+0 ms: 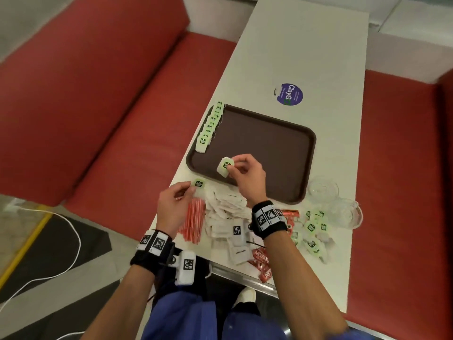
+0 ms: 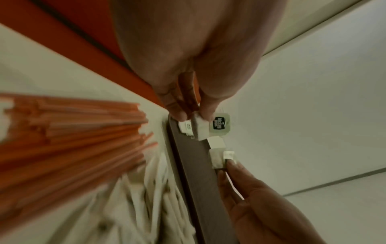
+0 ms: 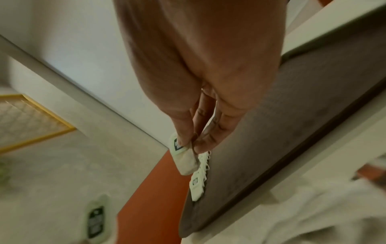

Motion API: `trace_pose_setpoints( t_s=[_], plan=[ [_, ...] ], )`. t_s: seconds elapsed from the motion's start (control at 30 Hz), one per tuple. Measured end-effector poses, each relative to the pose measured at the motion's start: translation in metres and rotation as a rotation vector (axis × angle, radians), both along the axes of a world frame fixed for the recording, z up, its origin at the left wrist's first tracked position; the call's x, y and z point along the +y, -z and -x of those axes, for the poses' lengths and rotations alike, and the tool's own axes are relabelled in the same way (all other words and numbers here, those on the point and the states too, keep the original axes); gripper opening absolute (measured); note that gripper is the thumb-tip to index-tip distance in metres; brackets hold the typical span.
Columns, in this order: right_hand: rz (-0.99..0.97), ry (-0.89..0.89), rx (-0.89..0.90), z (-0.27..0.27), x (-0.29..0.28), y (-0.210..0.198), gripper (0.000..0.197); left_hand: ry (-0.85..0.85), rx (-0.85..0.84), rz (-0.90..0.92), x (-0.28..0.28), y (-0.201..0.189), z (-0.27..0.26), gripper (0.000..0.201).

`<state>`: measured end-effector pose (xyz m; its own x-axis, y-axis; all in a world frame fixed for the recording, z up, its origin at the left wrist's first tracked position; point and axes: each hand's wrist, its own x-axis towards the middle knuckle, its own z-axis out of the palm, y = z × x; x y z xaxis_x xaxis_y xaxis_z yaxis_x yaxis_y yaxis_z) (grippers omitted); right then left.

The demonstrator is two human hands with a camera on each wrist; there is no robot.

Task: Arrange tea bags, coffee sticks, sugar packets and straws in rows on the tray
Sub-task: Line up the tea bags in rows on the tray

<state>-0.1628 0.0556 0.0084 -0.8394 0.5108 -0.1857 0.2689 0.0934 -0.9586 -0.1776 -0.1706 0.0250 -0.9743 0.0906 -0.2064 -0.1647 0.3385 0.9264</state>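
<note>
While the right hand (image 1: 247,176) pinches one tea bag (image 1: 225,166) between thumb and fingertips above the near part of the brown tray (image 1: 282,153), the left hand (image 1: 172,204) pinches a second tea bag (image 1: 198,184) just off the tray's near left corner, over the white table (image 1: 306,57). Each bag looks very light and soft, a small limp pouch with a stiffer green paper tag, so a gentle pinch at the tag or the top edge should do; squeezing the pouch could crumple or tear it. A row of tea bags (image 1: 210,126) already lies overlapped along the tray's left rim, and the rest of the dark, matt, round-cornered tray floor is bare. Near the table's front edge lie a bundle of thin, stiff orange straws (image 1: 193,222), a loose heap of flat white paper sugar packets (image 1: 228,217), glossy red coffee sticks (image 1: 259,261) and more loose tea bags (image 1: 312,234). Clear glass cups (image 1: 323,188) stand just right of the tray.
</note>
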Motion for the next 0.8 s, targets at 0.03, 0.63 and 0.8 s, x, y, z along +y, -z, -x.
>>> trace_pose_setpoints(
  t_s=[0.03,0.63,0.8],
  plan=[
    [0.002,-0.010,-0.021,0.020,-0.007,0.007,0.017,0.001,0.011,0.010,-0.008,0.000,0.012,0.013],
    [-0.249,-0.007,-0.152,0.148,-0.053,0.058,0.030,0.039,-0.029,0.027,-0.034,0.018,0.114,0.011],
    [-0.258,0.069,-0.068,0.126,-0.055,0.040,0.022,0.055,-0.070,-0.023,-0.019,0.026,0.127,0.010]
  ],
)
